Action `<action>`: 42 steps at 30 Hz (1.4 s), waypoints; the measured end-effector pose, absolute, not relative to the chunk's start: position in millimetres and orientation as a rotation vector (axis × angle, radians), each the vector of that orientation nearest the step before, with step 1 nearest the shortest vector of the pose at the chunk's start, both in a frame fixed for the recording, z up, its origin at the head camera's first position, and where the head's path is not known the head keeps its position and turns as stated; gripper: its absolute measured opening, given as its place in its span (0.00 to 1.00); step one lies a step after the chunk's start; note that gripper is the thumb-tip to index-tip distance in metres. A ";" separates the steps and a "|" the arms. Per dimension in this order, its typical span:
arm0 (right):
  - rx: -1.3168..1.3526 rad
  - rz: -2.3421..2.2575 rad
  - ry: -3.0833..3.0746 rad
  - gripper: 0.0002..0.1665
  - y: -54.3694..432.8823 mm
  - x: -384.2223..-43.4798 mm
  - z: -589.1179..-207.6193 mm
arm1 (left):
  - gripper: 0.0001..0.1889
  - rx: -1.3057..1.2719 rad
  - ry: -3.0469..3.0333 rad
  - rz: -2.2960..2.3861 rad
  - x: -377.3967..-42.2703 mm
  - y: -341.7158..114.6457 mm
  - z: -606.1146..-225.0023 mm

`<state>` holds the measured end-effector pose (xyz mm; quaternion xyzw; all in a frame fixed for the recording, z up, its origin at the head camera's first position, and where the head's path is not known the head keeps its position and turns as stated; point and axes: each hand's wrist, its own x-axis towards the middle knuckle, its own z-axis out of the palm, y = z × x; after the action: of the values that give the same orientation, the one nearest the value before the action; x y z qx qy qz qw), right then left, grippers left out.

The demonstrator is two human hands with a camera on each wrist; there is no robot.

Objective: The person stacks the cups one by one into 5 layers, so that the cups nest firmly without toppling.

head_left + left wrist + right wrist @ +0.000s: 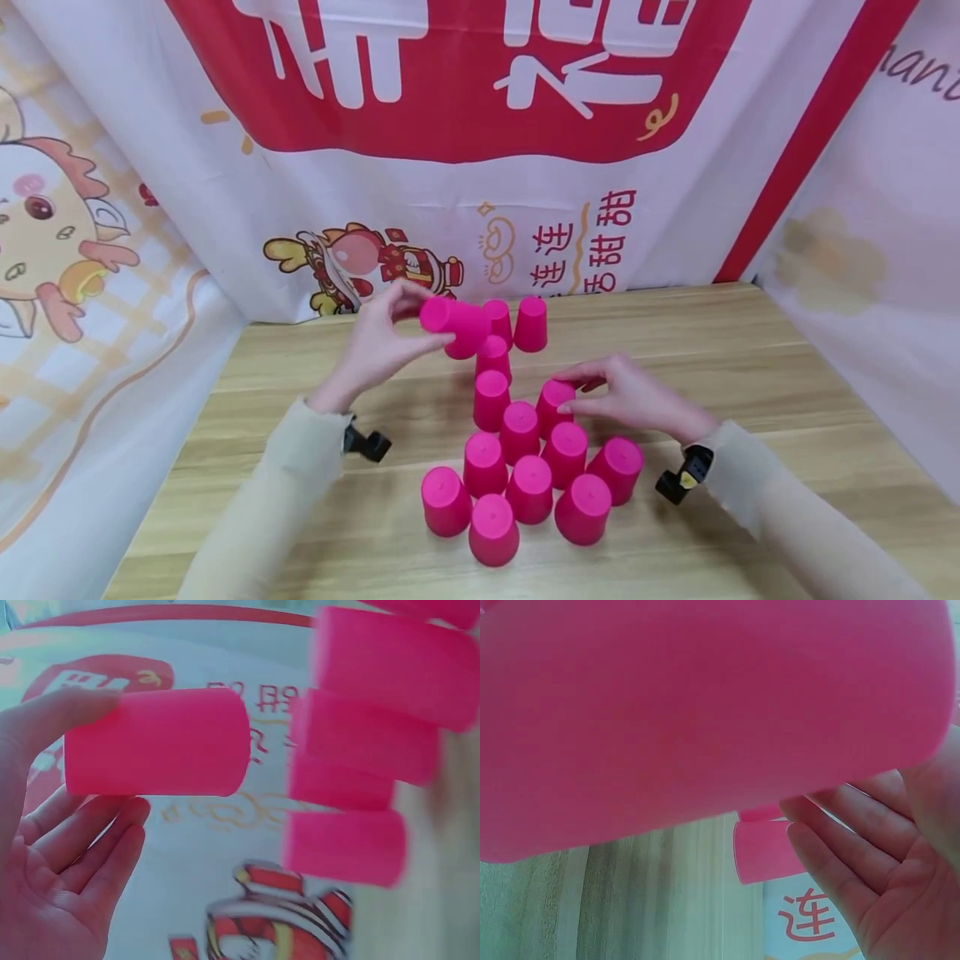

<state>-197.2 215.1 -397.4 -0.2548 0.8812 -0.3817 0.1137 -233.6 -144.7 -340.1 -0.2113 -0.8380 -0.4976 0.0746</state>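
"Head view?"
"Left hand (382, 342) grips a tilted cup (463, 323) above the table (712, 333). Right hand (622, 396) pinches a standing cup (553, 410); a sideways bump could topple neighbouring cups (520, 435). Room's at both sides; cloth (667, 258) bounds the back edge."
"Left wrist?"
"Thumb and fingers span the cup; slackening could drop it."
"Right wrist?"
"Thumb tip hidden; can't tell."

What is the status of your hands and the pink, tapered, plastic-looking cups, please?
Left hand holds pink tapered cup sideways. Right hand grips a standing cup. Neighbouring cups crowd close.
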 end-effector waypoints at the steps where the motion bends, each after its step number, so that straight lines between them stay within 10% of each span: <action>1: -0.739 -1.122 2.582 0.30 215.6 -197.0 -397.5 | 0.31 -0.647 -2.502 -1.491 -240.6 -138.2 -333.4; 17: -0.717 -1.151 2.563 0.30 215.8 -198.4 -398.2 | 0.27 -0.788 -2.541 -1.442 -332.3 -11.7 -302.2; 42: -0.726 -1.176 2.563 0.31 218.9 -199.2 -403.1 | 0.25 -0.829 -2.947 -0.928 -343.3 38.8 -389.5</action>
<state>-199.2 218.9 -403.1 -0.2478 0.8744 -0.4012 0.1146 -343.3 38.8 -389.5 -0.2591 -0.9209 -0.2899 -0.0286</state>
